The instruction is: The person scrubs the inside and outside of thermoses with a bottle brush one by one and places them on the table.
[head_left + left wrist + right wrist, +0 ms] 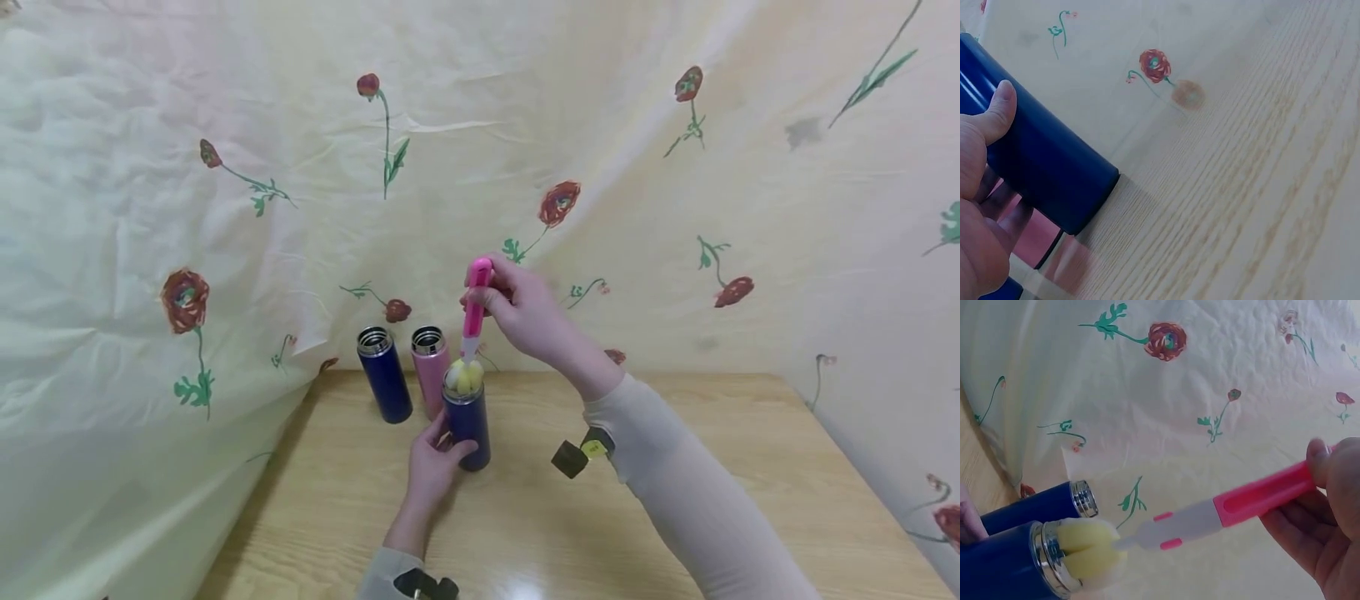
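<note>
A dark blue metal flask stands lidless on the table, and my left hand grips its side, thumb across the front. Over it, my right hand holds a sponge bottle brush by its pink handle, which points down. The brush's yellow-and-white sponge head sits at the flask's steel mouth and bulges out above the rim; its lower end is hidden. In the left wrist view the flask's base is at the tabletop, with fingers behind it.
Just behind the held flask stands a pink lidless flask, partly covered by it. Left of that is a second blue lidless flask. A flower-patterned cloth hangs behind the wooden table and along its sides.
</note>
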{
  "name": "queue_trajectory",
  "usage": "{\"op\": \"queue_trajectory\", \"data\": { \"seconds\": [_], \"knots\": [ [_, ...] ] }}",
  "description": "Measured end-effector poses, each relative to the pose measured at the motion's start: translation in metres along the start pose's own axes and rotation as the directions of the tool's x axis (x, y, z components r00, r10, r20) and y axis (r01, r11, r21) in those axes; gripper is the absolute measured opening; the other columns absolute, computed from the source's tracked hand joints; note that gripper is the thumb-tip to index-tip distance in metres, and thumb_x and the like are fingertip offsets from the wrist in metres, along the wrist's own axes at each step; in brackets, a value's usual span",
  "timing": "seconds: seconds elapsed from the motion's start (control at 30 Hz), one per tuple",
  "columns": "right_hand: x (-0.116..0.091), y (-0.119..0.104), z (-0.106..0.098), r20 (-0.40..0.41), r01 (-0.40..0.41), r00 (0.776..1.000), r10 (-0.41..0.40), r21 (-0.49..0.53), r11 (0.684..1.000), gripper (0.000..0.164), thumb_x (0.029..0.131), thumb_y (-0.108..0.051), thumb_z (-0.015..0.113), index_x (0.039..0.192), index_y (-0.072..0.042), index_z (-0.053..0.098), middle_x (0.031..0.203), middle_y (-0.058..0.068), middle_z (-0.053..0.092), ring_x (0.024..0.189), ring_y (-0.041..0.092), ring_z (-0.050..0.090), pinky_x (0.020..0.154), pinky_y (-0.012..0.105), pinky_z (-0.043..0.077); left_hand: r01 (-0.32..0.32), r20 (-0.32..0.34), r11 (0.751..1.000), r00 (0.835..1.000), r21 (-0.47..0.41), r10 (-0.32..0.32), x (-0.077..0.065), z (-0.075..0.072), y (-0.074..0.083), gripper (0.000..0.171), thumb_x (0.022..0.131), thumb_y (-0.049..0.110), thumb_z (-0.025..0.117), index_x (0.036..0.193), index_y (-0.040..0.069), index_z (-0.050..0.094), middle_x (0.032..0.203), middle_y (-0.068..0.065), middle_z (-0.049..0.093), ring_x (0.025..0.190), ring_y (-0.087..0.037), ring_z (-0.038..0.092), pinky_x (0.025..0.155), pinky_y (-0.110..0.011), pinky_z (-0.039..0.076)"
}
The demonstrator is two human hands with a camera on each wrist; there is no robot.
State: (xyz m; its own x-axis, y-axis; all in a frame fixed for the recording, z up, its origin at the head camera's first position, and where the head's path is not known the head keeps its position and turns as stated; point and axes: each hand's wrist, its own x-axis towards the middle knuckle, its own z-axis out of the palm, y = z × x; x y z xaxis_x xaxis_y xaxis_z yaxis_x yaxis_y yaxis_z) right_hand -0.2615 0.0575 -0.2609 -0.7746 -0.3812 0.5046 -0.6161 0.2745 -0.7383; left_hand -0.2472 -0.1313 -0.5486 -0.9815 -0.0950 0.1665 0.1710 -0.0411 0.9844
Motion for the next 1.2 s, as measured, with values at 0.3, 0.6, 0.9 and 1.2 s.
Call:
{"op": "queue_trajectory", "data": {
  "seconds": [0.3,0.6,0.9,1.2],
  "knots": [
    [0.004,-0.003,0.017,-0.123,-0.088,0.99,0.066,-0.185,0.979,0.013,0.103,-0.021,0.076,0.107,-0.012,0.067,0.088,0.002,0.077,0.069,0.018,0.068,0.053,0.034,0.051,0.013,-0.059,0.999,0.998,-0.041,-0.015,0.0,0.001,-0.001,0.081,0.075,-0.008,0.092,0.148,-0.007,0.056,0.143,-0.03,0.062,0.13,-0.043,0.062,0.106,-0.044,0.055],
    [-0.003,0.057,0.056,0.091,-0.216,0.968,0.233,-0.162,0.963,0.012,0.101,-0.017,0.078,0.101,-0.009,0.068,0.091,0.005,0.077,0.079,0.017,0.074,0.067,0.032,0.063,0.022,-0.081,0.999,0.996,-0.027,-0.024,0.001,0.0,-0.003,0.079,0.073,-0.004,0.095,0.144,-0.009,0.059,0.142,-0.03,0.063,0.128,-0.046,0.063,0.102,-0.044,0.057],
    [-0.016,0.082,0.051,0.109,-0.146,0.982,0.153,-0.064,0.987,0.004,0.103,-0.008,0.071,0.105,-0.01,0.068,0.094,0.004,0.074,0.084,0.021,0.071,0.069,0.036,0.062,0.03,-0.048,0.999,0.998,-0.018,-0.031,0.002,-0.001,0.002,0.081,0.078,0.002,0.094,0.149,-0.007,0.056,0.141,-0.029,0.064,0.13,-0.044,0.062,0.106,-0.045,0.055],
    [-0.025,0.085,0.052,0.108,-0.141,0.984,0.145,-0.046,0.989,0.007,0.103,-0.007,0.071,0.11,-0.007,0.069,0.098,0.004,0.073,0.091,0.021,0.072,0.076,0.037,0.063,0.022,-0.004,0.998,1.0,-0.059,-0.022,0.002,0.002,0.004,0.079,0.084,-0.001,0.089,0.154,-0.005,0.052,0.144,-0.029,0.061,0.134,-0.042,0.059,0.114,-0.049,0.049]
  ]
}}
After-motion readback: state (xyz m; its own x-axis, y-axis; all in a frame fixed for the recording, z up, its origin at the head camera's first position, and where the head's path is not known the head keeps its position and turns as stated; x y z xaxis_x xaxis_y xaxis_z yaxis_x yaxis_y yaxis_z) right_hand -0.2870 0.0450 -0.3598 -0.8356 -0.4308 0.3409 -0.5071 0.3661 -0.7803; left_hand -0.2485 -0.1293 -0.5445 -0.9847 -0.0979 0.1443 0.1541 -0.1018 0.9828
